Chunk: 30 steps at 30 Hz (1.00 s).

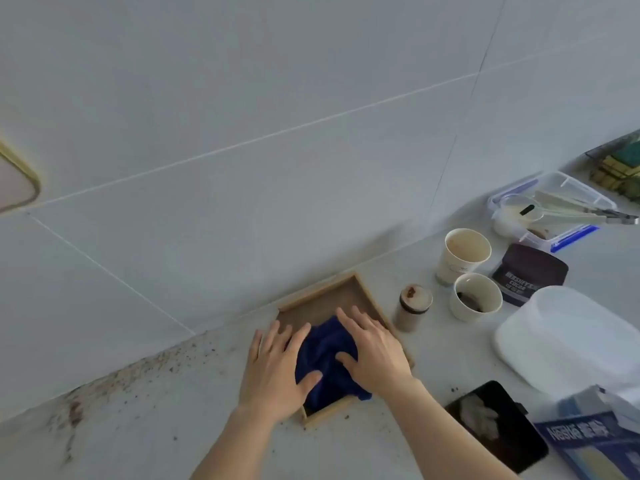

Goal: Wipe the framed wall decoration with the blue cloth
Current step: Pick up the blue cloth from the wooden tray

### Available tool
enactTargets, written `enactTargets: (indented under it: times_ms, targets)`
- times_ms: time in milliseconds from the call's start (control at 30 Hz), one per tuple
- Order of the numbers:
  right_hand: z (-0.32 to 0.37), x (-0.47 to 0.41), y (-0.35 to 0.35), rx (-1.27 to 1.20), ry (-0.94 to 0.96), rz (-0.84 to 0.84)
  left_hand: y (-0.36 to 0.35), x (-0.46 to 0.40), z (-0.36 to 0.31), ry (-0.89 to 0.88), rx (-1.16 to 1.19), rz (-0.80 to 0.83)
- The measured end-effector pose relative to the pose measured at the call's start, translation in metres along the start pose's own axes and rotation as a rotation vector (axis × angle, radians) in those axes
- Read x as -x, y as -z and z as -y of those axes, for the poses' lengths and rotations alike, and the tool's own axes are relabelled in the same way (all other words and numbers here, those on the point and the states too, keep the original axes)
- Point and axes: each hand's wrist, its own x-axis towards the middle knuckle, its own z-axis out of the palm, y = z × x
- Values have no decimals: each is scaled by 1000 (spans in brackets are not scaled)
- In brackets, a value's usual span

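Observation:
A wooden framed decoration with a brown inner panel lies flat on the grey counter, its far edge against the wall. A crumpled blue cloth sits on the panel's near half. My left hand lies flat with fingers spread over the frame's left side, its thumb pressing on the cloth. My right hand rests flat on the cloth's right side, thumb on the fabric. Both hands hide part of the frame.
Right of the frame stand a small lidded jar, two paper cups, a dark cocoa pouch, a white plastic tub, a black tray and a blue box. Brown crumbs dot the counter at left.

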Motion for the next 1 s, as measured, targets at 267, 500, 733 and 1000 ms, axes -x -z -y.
enactTargets:
  times_ms: [267, 500, 733, 1000]
  targets:
    - [-5, -2, -18, 112, -75, 42, -27, 7, -1, 43, 0, -61]
    - [-2, 4, -18, 118, -133, -5, -32, 10, 1, 18, 89, -115]
    - [8, 9, 16, 67, -152, -160, 6, 16, 15, 43, 180, -266]
    - [58, 16, 81, -30, -132, -304, 82, 25, 42, -16, 159, -489]
